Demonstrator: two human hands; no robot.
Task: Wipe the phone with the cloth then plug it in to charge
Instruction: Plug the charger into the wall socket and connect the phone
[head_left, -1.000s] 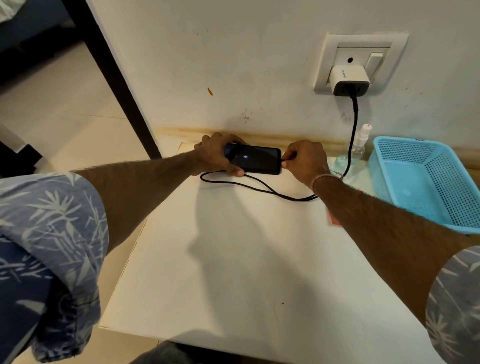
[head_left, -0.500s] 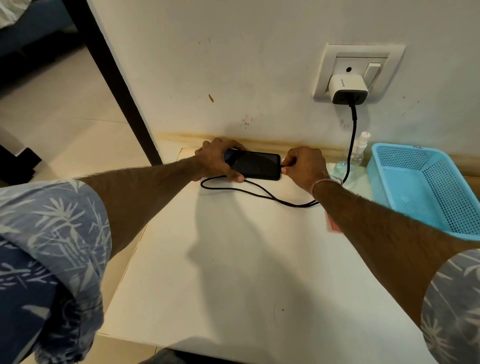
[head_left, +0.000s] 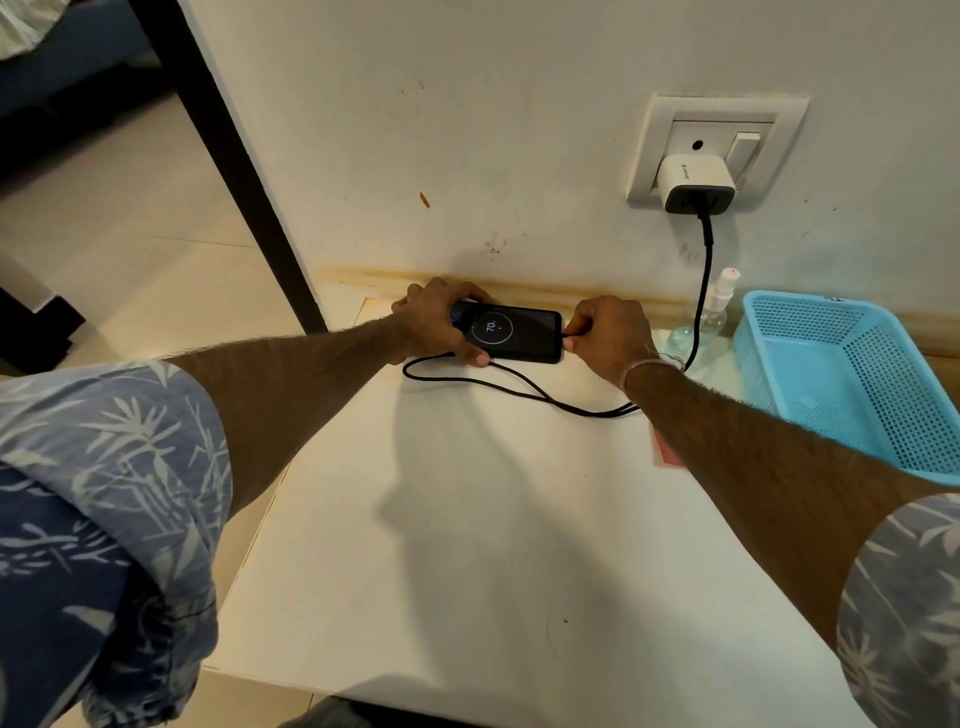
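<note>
A black phone (head_left: 519, 335) lies flat at the far edge of the white table (head_left: 493, 519), close to the wall. Its screen shows a lit ring with the number 70. My left hand (head_left: 436, 325) grips the phone's left end. My right hand (head_left: 608, 338) pinches the plug of the black cable (head_left: 519, 387) at the phone's right end. The cable loops over the table and rises to a white charger (head_left: 693, 182) seated in the wall socket (head_left: 717, 150). No cloth is in view.
A light blue perforated basket (head_left: 852, 384) stands at the right of the table. A small clear spray bottle (head_left: 719, 301) stands by the wall beside it. A red card (head_left: 670, 452) peeks out under my right forearm. A dark post (head_left: 234, 171) runs down the left.
The phone's screen went from dark to showing a ring with 70. Both hands stayed at the phone's ends; the view shifted slightly.
</note>
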